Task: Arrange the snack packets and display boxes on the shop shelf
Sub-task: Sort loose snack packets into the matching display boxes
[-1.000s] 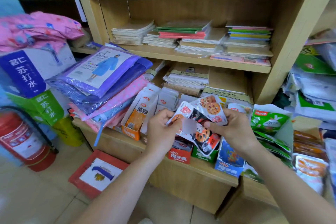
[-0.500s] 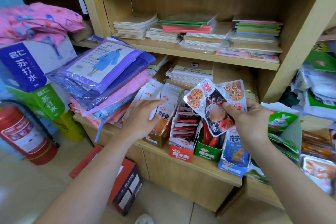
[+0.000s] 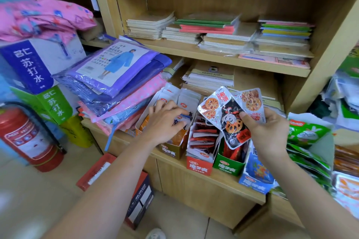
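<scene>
Fanning out a few lotus-root snack packets [image 3: 229, 114], the right hand [image 3: 268, 132] pinches them at their lower right edge. The thumb lies across the front and the fingers are curled behind, so the packets spread up and to the left of the grip. They hang in the air above the green display box [image 3: 228, 167] and touch nothing else.

The left hand [image 3: 165, 124] reaches into the orange display box [image 3: 171, 148]. Its fingers [image 3: 174, 109] are bent over the tops of the white packets [image 3: 189, 99] standing there and close on the nearest ones, with the thumb pressed against a packet face. More of these packets stand in rows just beyond the fingertips.

Between the two hands stands the red display box [image 3: 199, 165], packed with red-and-white packets. Below the right wrist is the blue display box [image 3: 256, 177]. All four boxes sit side by side along the front edge of the shelf [image 3: 213, 182].

Left of the left hand's knuckles lies a stack of bagged raincoats [image 3: 116, 68]. Green snack bags [image 3: 307, 132] are heaped to the right of the right hand. Notebooks [image 3: 213, 31] are piled on the shelf above, and a fire extinguisher [image 3: 23, 136] stands on the floor at far left.
</scene>
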### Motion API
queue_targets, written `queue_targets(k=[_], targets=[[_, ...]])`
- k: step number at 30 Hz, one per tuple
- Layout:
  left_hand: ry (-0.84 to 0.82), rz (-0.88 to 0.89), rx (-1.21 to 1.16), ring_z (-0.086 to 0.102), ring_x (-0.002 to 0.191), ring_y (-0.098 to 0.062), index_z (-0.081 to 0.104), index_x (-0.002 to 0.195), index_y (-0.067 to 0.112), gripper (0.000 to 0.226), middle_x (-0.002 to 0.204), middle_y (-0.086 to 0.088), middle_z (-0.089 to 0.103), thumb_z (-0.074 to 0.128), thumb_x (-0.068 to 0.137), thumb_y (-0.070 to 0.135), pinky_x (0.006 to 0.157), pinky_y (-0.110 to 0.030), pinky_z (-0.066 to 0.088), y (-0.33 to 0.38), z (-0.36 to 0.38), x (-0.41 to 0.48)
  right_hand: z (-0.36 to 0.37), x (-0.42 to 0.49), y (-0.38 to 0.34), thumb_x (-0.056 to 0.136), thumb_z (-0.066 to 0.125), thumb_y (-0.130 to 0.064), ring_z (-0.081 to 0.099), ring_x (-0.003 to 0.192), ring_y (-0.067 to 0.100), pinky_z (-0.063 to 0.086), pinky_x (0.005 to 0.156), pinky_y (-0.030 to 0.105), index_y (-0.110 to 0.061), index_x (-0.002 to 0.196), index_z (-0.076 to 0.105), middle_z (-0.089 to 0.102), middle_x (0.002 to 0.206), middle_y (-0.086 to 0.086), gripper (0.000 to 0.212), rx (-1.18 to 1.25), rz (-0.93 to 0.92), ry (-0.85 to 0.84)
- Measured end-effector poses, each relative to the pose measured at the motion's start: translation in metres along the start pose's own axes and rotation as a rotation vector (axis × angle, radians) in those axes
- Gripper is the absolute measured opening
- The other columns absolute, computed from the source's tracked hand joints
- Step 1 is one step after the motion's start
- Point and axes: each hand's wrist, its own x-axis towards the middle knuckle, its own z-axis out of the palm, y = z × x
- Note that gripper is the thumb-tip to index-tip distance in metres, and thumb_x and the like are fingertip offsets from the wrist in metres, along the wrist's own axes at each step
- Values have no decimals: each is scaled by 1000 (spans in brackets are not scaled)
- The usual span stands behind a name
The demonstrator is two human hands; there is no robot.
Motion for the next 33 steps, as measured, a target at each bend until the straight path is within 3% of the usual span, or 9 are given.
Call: queue_targets(k=[5,8,10,14,18,20,26,30,33], targets=[[69,82,-148,38,106,-13,67,95,40,6,107,18,49,68,90,42,93,-36,40,-12,-13,-8,0,0,1,84,79,-22,75,78,14,62,75,48,-34,83,73,76,82,-14,14,-7,11,-13],[76,151,-262,46,91,-11,72,85,41,5,94,19,66,73,87,37,81,-36,43,-24,-24,-16,1,-1,1,84,79,-21,75,78,14,62,76,47,-35,81,73,76,81,-15,16,-6,10,-5],[101,155,-290,50,88,-11,77,85,38,5,89,22,72,79,83,35,75,-36,45,-32,-31,-24,1,-2,0,85,79,-19,75,78,14,62,75,47,-34,83,73,76,82,-14,16,6,6,-8],[93,152,-296,60,93,-13,80,92,37,20,96,24,73,87,76,26,84,-38,50,-45,-42,-47,3,-4,-2,86,77,-18,74,78,11,62,73,43,-31,89,73,76,85,-13,14,10,11,-18],[89,153,-301,61,89,-12,79,90,40,13,91,23,73,82,77,37,76,-44,52,-52,-47,-63,7,-8,-4,88,75,-17,71,69,-1,60,62,25,-25,93,73,75,87,-8,10,-8,-18,-27],[67,147,-314,62,90,-12,80,89,38,13,90,23,73,82,77,35,76,-44,52,-53,-46,-69,10,-10,-4,87,76,-20,72,69,3,60,62,29,-27,88,72,76,87,-6,8,-17,-11,-38],[47,79,-381,65,88,-8,82,87,29,17,87,17,74,85,79,14,74,-30,52,-46,-44,-74,17,-17,-3,86,76,-27,68,74,42,57,64,53,-26,80,70,75,78,2,9,-78,-71,-27],[172,-9,-449,69,82,-10,80,84,28,10,83,16,73,81,84,18,75,-38,56,-42,-42,-70,19,-18,-6,86,76,-25,69,77,39,58,67,53,-28,80,70,74,78,-4,9,-47,-56,-13],[352,-56,-492,70,73,-12,78,86,23,6,78,11,74,79,86,18,70,-39,57,-38,-44,-64,20,-18,-9,87,76,-22,73,74,22,61,69,46,-31,80,69,73,71,-18,13,-24,-44,-16]])
